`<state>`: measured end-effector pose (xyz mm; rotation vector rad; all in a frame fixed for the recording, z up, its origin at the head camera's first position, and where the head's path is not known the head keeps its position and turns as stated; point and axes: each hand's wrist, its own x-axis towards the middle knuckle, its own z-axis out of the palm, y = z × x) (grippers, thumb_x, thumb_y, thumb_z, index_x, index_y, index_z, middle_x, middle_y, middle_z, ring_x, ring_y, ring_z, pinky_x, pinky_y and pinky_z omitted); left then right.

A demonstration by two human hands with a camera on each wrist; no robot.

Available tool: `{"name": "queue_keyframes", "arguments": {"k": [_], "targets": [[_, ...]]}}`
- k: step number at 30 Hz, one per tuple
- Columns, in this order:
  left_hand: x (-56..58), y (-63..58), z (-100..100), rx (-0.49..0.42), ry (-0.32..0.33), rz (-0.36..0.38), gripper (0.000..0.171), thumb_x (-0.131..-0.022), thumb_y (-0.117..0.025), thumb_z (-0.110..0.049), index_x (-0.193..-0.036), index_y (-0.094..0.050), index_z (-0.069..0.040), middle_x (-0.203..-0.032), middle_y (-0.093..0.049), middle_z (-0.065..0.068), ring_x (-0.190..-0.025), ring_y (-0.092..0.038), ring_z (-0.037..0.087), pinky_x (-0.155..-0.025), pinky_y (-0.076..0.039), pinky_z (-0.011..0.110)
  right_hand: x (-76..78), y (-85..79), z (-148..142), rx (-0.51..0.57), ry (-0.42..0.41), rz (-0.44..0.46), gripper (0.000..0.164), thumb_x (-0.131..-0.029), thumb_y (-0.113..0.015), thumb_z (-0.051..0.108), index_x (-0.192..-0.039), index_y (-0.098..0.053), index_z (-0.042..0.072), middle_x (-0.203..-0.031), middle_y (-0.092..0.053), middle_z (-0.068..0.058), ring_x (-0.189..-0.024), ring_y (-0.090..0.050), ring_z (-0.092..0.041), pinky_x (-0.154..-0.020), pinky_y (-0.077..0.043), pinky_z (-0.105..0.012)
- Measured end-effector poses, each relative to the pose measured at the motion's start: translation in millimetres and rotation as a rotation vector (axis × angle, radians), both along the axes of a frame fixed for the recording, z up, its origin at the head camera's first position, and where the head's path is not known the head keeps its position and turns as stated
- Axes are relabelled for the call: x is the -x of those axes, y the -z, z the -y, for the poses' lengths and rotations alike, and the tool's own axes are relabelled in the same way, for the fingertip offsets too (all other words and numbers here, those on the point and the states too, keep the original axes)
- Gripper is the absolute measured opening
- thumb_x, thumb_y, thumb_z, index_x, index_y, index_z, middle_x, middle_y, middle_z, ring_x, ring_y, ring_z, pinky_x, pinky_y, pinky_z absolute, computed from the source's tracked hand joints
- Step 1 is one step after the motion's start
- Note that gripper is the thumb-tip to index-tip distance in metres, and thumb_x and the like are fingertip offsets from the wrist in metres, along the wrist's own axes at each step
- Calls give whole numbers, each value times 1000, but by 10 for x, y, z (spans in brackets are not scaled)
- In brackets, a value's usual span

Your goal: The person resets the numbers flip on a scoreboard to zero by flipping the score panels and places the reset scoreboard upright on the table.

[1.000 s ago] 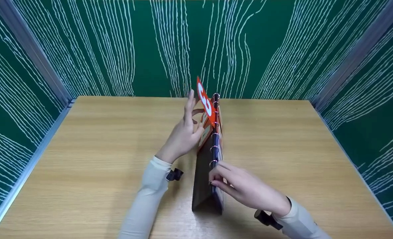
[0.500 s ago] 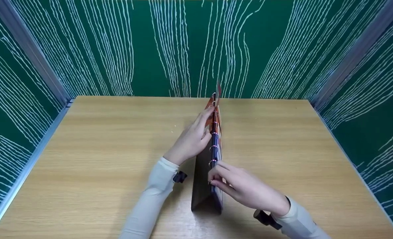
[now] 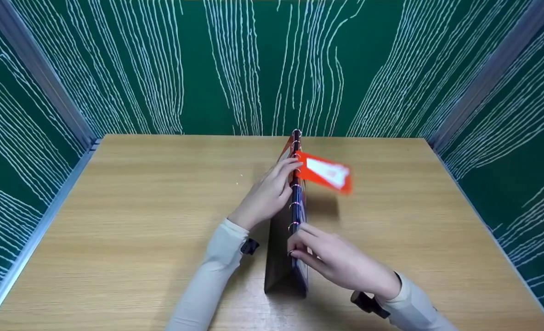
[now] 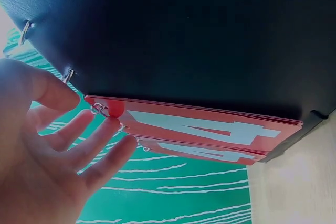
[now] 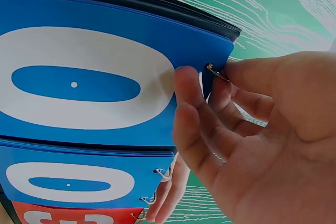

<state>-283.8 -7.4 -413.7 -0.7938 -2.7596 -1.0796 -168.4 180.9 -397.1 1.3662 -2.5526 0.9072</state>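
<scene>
A tabletop flip scoreboard (image 3: 282, 257) stands like a tent in the middle of the table, seen nearly edge-on, with metal rings along its top. My left hand (image 3: 263, 197) lies over the far part of the top edge, fingertips at the rings. Beside them a red number card (image 3: 325, 172) sticks out to the right, blurred. In the left wrist view, red cards with a white 4 (image 4: 231, 129) hang on the black back panel. My right hand (image 3: 341, 262) pinches the near top edge at a ring, next to a blue card with a white 0 (image 5: 152, 61).
The wooden table (image 3: 138, 207) surrounds the scoreboard. Green walls with white wavy lines (image 3: 198, 69) close off its back and sides. A second blue 0 card (image 5: 110, 161) and part of a red card (image 5: 79, 216) sit farther along the scoreboard.
The red card has swung over the top from the left side to the right. My left hand has shifted right onto the top edge. The right hand has stayed in place.
</scene>
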Motion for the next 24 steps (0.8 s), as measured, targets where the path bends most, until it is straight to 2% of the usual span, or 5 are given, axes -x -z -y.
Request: {"name": "queue_keyframes", "arguments": {"k": [7,24], "targets": [[12,11,-1,1,-4,4,47,-106,-48,-18,-153,-44,-22,-162,-38,0,-149,-40,23,-122,-37,44,-11,6,10,-8,8,9,4,-104,-58,17,-105,-61,18,-98,-61,9,-84,-59,-2,-76,-53,-21],[26,-5,15,-9,1,-25,46,-105,-49,-15,-150,-45,-21,-161,-38,1,-147,-43,24,-119,-41,44,-1,-10,6,-4,-15,20,4,-103,-58,16,-106,-60,17,-96,-60,8,-82,-57,-1,-73,-51,-19]]}}
